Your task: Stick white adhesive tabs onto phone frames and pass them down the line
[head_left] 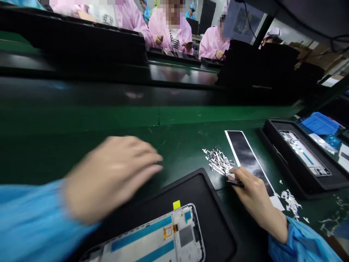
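Observation:
My left hand (114, 174) is blurred by motion over the left side of the bench, fingers stretched out and holding nothing. Below it, a phone frame (185, 236) lies in a black foam tray (215, 225); blue strips, an orange flex piece and a yellow tab (176, 205) show on it. My right hand (253, 193) is closed, its fingertips at the near edge of a pile of small black and white strips (218, 161). A slim black object (235, 183) sticks out from its fingers; its exact kind is unclear.
A black sheet with white edges (249, 156) lies beside the pile. White scraps (291, 203) are scattered to the right. Another phone frame (305, 153) rests in a foam tray (289, 178), near a blue bin (320, 123). Across a dark ledge (109, 91) sit people in pink.

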Demonstrator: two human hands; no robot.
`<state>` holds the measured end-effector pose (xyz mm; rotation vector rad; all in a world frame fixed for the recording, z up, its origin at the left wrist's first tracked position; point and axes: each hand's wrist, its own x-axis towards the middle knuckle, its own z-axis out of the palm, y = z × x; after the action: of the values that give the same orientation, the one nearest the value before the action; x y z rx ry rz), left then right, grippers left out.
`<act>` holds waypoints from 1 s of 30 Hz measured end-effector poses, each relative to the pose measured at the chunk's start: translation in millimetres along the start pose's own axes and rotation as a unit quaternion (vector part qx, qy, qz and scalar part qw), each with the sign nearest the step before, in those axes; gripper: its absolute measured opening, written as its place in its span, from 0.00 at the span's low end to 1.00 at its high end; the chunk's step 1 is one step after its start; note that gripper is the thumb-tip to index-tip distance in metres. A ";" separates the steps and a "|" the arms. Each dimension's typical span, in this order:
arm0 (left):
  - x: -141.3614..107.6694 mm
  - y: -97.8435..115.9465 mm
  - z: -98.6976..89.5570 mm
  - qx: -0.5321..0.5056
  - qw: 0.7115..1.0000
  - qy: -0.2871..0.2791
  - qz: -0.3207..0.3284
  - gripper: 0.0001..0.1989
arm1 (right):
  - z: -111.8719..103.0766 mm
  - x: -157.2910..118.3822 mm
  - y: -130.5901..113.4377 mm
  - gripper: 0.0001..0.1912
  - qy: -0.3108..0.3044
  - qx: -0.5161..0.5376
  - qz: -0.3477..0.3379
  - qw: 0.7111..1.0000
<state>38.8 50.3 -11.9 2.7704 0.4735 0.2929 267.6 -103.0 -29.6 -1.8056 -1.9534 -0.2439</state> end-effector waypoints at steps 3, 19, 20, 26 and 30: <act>42.3 29.4 7.8 0.026 0.999 -0.023 0.033 0.06 | 2.9 -0.3 -0.3 0.11 0.009 0.020 0.013 1.000; 98.1 50.8 31.7 0.007 0.993 -0.092 0.070 0.06 | -17.4 -11.0 -6.9 0.05 0.084 0.115 0.088 0.986; 97.7 51.1 30.2 -0.001 0.993 -0.093 0.071 0.07 | -16.3 -10.5 -7.0 0.06 0.076 0.118 0.091 0.986; 95.2 48.0 30.3 -0.077 0.989 -0.105 0.072 0.11 | -6.6 -10.5 -5.2 0.09 0.049 0.123 0.095 0.987; 95.8 46.9 29.7 -0.179 0.977 -0.107 0.036 0.09 | -6.5 -10.6 -3.8 0.08 0.060 0.122 0.084 0.987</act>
<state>148.3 34.0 -9.6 2.4329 0.2395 0.0825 265.6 -115.7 -28.0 -1.7404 -1.6587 -0.0523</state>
